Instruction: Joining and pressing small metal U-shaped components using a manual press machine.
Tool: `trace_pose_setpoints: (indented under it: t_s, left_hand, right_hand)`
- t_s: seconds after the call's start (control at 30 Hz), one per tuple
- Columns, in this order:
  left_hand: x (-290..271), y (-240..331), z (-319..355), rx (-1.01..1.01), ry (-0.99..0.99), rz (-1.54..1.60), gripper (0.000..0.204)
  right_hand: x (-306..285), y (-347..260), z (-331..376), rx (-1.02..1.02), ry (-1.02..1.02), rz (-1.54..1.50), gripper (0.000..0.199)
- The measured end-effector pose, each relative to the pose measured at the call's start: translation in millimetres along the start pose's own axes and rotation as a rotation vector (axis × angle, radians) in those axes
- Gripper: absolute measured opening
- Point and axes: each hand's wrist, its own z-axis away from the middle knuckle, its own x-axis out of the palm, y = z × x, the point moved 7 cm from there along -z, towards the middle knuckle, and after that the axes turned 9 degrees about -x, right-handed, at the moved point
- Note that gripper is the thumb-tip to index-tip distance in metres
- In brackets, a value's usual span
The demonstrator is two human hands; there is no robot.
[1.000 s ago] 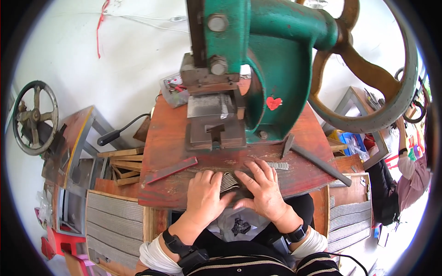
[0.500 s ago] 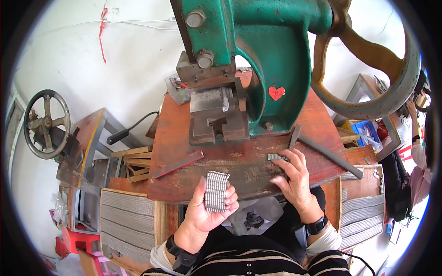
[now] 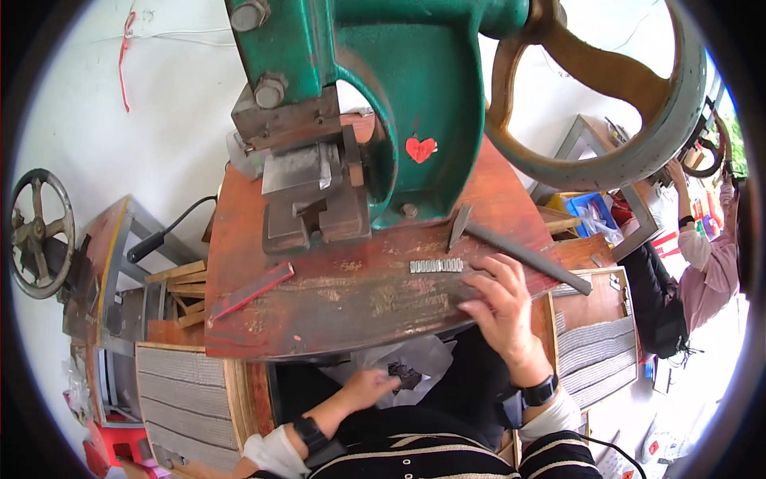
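On the bench's front part lies a short row of small grey metal pieces [image 3: 436, 266], set side by side. My right hand [image 3: 504, 307] hovers just right of it, fingers spread and apart from the row, holding nothing that I can see. Below the bench edge, over my lap, my left hand [image 3: 367, 389] is turned back-up, with its fingers pointing right. Its grip is mostly hidden, and no ribbed metal block shows in it. Close beside it a whitish plastic bag [image 3: 435, 363] with dark scraps inside hangs between my knees.
A green hand press [image 3: 415, 104] with a large wheel [image 3: 590, 172] stands on the wooden bench [image 3: 343, 311]. A hammer [image 3: 527, 254] and a red-edged bar [image 3: 254, 291] lie there. Trays of grey strips [image 3: 187, 383] flank my legs. Another person [image 3: 706, 279] is at far right.
My left hand has dropped from above the bench edge to my lap, and the ribbed metal block it held is out of sight. My right hand has come off the row of pieces. The view has shifted right.
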Motion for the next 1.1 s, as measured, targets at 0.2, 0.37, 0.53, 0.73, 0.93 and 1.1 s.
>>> trace_pose_setpoints:
  t_s: [0.2,0.37,0.53,0.73,0.93,1.1]
  left_hand:
    - [-71.9,142.0,88.1,0.476,-0.209,0.35,0.024]
    - [-120.2,214.4,67.6,0.831,0.766,-0.205,0.012]
    - [-85.2,252.3,15.4,0.875,0.787,-0.533,0.034]
    - [-86.6,229.0,45.1,0.781,0.62,-0.38,0.016]
    - [-137.9,47.5,193.2,0.399,0.396,0.299,0.022]
    - [-91.8,-219.0,406.8,-0.364,1.257,0.889,0.02]
  right_hand:
    - [5.2,29.2,0.1,0.104,-0.059,0.058,0.025]
    - [33.8,34.3,-9.1,0.203,-0.217,0.167,0.027]
    - [31.1,39.3,-8.1,0.191,-0.205,-0.008,0.027]
    - [36.9,11.2,-13.5,0.134,-0.169,-0.257,0.03]
    - [-7.4,69.2,5.3,0.001,-0.112,0.192,0.03]
    - [-50.6,225.6,57.0,0.066,-0.376,0.511,0.03]
